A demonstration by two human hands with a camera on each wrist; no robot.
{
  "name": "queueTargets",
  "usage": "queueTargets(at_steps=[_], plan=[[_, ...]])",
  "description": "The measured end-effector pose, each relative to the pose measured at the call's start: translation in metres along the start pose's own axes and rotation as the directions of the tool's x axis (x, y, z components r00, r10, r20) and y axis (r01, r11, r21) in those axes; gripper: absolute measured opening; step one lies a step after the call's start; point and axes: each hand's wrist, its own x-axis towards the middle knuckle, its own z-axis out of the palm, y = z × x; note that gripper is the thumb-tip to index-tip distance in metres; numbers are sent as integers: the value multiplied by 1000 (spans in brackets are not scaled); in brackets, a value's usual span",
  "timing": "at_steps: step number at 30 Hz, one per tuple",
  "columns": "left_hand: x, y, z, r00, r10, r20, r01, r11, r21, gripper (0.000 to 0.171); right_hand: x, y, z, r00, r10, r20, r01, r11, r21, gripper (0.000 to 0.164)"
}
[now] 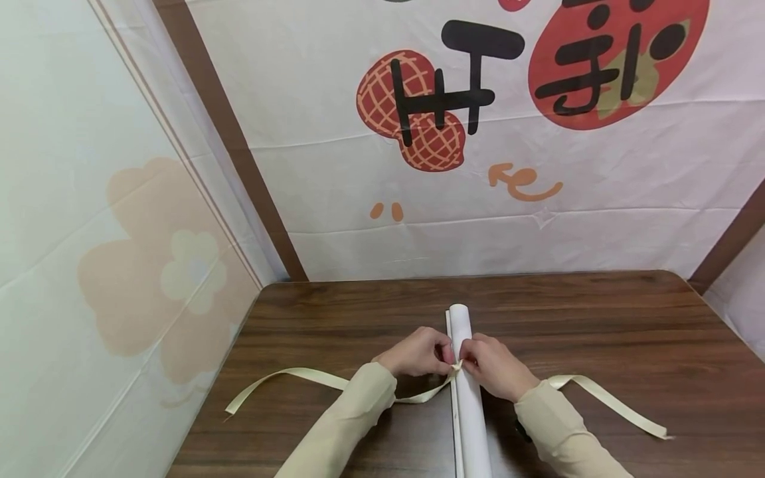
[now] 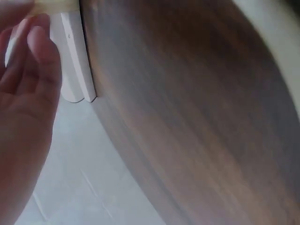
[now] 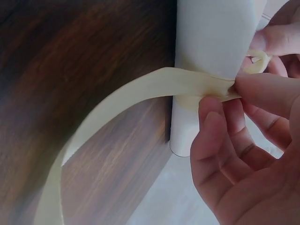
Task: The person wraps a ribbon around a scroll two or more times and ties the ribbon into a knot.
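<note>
A long white paper roll, with a thin flat strip along its left side, lies lengthwise on the table. A cream ribbon passes around it and bunches at a crossing on top. My left hand pinches the ribbon at the roll's left side. From the right, my right hand pinches it close to the same crossing. The right wrist view shows thumb and fingertips squeezing the ribbon against each other, with left-hand fingers just beyond. In the left wrist view, the roll's end shows beside the left hand.
One loose ribbon tail trails left over the brown wooden table, and the other tail stretches right. Behind the table's far edge hangs a printed cloth; another cloth with a flower stands at the left.
</note>
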Motion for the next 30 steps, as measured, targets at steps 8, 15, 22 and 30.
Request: queueTargets(at_steps=[8, 15, 22, 30], plan=[[0, 3, -6, 998, -60, 3, 59, 988, 146, 5, 0, -2, -3, 1000, -8, -2, 8, 1000, -7, 12], [-1, 7, -9, 991, -93, 100, 66, 967, 248, 15, 1, -3, -4, 1000, -1, 8, 1, 1000, -5, 12], [-4, 5, -12, 997, -76, 29, 66, 962, 267, 13, 1, -1, -1, 1000, -7, -1, 7, 1000, -9, 12], [-7, 12, -19, 996, -42, 74, 12, 932, 362, 14, 0, -1, 0, 999, -28, -26, 27, 999, -20, 13]])
